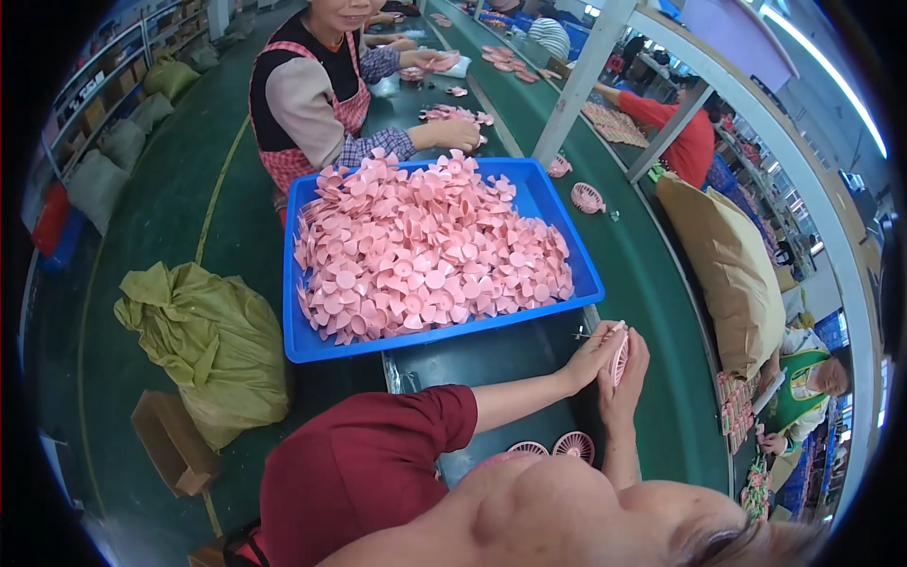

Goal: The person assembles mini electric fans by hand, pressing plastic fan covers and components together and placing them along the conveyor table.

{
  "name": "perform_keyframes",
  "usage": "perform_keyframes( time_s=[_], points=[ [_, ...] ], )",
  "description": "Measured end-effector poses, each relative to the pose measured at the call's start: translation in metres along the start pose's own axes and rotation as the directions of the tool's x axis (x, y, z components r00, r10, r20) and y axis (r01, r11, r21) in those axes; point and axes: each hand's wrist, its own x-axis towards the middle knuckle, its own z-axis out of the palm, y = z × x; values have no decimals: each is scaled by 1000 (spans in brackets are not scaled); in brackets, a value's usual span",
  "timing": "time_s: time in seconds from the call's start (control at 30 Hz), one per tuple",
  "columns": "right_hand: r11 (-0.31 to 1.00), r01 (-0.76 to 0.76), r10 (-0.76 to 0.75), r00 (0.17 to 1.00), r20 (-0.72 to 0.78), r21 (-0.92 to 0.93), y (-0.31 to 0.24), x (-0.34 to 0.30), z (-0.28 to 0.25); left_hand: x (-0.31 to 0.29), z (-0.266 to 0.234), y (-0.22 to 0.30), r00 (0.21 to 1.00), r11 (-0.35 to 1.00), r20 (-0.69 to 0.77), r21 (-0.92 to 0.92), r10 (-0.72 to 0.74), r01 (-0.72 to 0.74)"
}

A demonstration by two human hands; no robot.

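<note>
Both of my hands hold a round pink slatted fan guard, tilted on edge, over the dark work table by the conveyor. Its near side rests in my right hand, the fingers curled along it. My left hand grips the other side with its fingertips, and a small thin metallic piece shows beside those fingers; I cannot make out what it is. Just beyond my hands stands a blue tray heaped with pink fan blades. Closer to me lie pink fan guards, partly hidden.
A green conveyor belt runs along the right, carrying a pink basket-like part. Across the tray, a co-worker in a checked apron handles pink parts. White frame posts and a large tan sack border the belt. Left: a yellow-green sack, cardboard box.
</note>
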Motion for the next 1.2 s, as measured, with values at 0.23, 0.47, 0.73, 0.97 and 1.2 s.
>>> perform_keyframes(
  time_s=[0.23, 0.47, 0.73, 0.97, 1.2],
  points=[
    [996, 73, -81, 982, -168, -55, -23, -16, 3, -17, 37, 21, 987, 983, -37, -98, -159, 155],
    [248, -433, 670, 723, 169, 867, -14, -27, 7, -32, 53, 45, 809, 419, 237, 758, 538, -500],
    [894, -178, 289, 931, -224, 411, -40, -12, 20, -25, 40, 47, 942, 782, 114, 531, 316, -327],
    [733, -268, 452, 879, -154, 625, 15, -11, 31, -16, 40, 36, 776, 434, 291, 695, 560, -573],
    [714, -650, 693, 708, -133, 261, 69, -67, -25, -21, -7, -13, 952, 248, 294, 931, -80, -267]
  ],
)
